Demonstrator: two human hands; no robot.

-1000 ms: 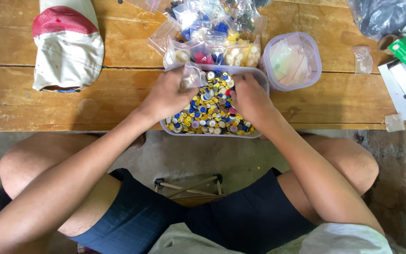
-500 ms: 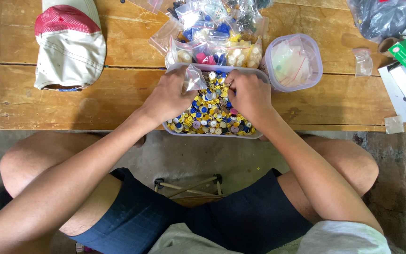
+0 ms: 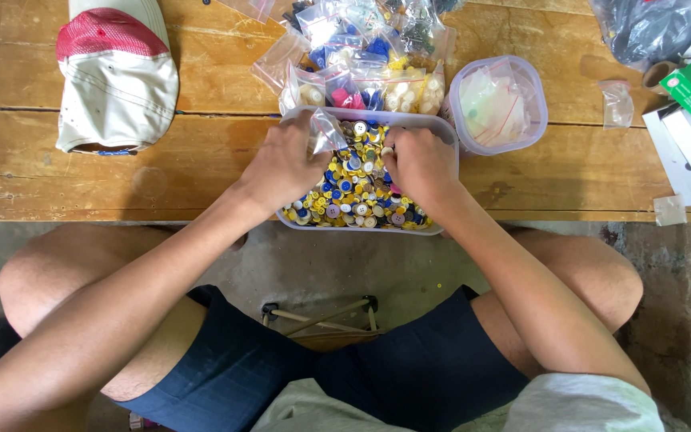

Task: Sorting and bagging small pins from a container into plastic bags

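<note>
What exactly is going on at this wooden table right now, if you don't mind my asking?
A seated person works over a clear tub of coloured buttons at the table's near edge. The left hand holds a small clear bag, while the right hand rests among the buttons. Filled bags lie behind, and a cap sits to the left.

Table (image 3: 121,176): bare wooden planks, matt, worn and stained, grain showing. Tray (image 3: 441,132): translucent plastic, smooth, filled with glossy plastic buttons (image 3: 357,188), yellow, blue, white. Small bag (image 3: 325,132) at left hand (image 3: 285,164): clear thin plastic film, shiny, creased. Far bags (image 3: 361,48): same film. Round tub (image 3: 497,104), right: frosted plastic. Cap (image 3: 117,76), left: matt cloth, red mesh panel
</note>
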